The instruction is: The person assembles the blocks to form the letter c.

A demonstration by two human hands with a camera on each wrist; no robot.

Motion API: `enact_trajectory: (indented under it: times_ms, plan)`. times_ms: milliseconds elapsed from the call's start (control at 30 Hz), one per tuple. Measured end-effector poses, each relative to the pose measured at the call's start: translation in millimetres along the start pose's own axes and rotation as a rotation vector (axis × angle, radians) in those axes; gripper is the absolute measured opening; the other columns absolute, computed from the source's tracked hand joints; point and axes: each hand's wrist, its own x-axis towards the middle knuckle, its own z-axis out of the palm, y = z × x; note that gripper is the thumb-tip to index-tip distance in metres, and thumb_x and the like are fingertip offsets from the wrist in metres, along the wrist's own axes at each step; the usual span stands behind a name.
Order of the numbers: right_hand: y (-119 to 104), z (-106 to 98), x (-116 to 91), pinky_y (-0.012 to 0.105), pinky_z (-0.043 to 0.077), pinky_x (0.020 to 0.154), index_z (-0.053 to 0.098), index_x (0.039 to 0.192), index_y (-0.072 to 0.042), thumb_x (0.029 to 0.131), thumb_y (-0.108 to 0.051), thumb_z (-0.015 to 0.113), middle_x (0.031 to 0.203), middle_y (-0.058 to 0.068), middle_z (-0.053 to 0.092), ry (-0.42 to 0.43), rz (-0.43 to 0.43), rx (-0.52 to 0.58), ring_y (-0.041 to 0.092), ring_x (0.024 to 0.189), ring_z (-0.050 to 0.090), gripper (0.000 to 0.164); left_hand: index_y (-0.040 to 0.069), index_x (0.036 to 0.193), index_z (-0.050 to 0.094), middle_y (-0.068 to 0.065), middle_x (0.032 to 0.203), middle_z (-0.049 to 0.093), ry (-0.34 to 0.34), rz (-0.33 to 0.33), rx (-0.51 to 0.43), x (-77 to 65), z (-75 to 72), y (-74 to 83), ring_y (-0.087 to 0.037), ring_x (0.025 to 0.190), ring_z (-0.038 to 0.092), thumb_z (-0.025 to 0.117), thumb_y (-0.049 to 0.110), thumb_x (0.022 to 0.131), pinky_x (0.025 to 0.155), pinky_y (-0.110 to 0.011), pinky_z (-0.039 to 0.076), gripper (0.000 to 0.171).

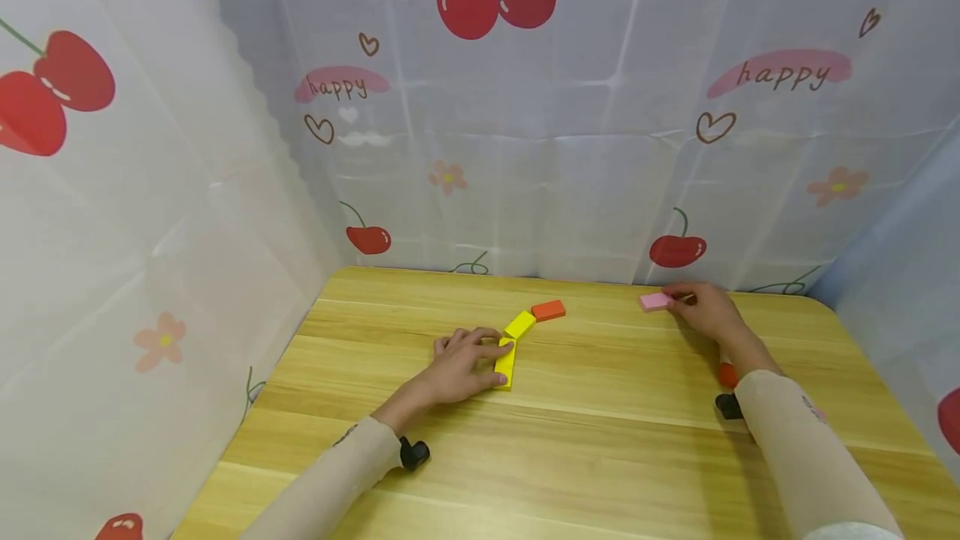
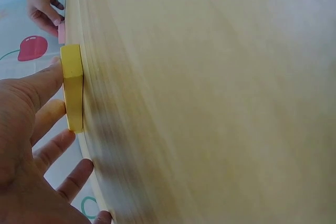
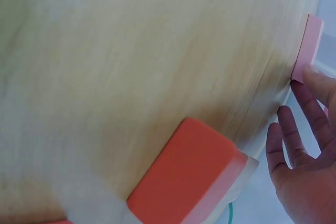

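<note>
Toward the middle of the table, my left hand touches a flat yellow block with thumb and index fingertip, both from its left side. The left wrist view shows that hand's fingers spread beside the yellow block. A second yellow block lies at an angle off the first one's far end, followed by an orange-red block. Near the back edge on the right, my right hand pinches the right end of a pink block between thumb and index finger.
Another orange-red block sits below the right wrist, with a pale piece behind it. A bit of red shows at the right wrist view's lower left. A cherry-printed curtain hangs behind the wooden table.
</note>
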Motion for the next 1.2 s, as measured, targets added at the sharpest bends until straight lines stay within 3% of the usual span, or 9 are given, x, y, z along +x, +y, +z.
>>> enact_trajectory:
  times_ms: [833,1200]
  plan:
    - [-12.2,-0.3,-1.7,0.063,0.053,0.101,0.076,0.127,0.002,0.102,-0.015,0.073,0.124,0.031,0.074,0.0,-0.002,0.033,0.049,0.11,0.067,0.031,0.03,0.157,0.058,0.004,0.167,0.047,0.001,-0.009,0.011,-0.9,-3.2,2.1,-0.03,0.14,0.043,0.07,0.049,0.103,0.107,-0.063,0.024,0.058]
    - [-27.4,0.8,-2.6,0.06,0.055,0.1,0.075,0.126,0.004,0.102,-0.013,0.073,0.123,0.03,0.075,-0.052,-0.011,0.05,0.045,0.108,0.07,0.03,0.032,0.158,0.056,0.004,0.167,0.046,-0.013,-0.01,0.023,-2.3,-3.8,4.0,-0.028,0.14,0.043,0.068,0.05,0.104,0.106,-0.061,0.024,0.058]
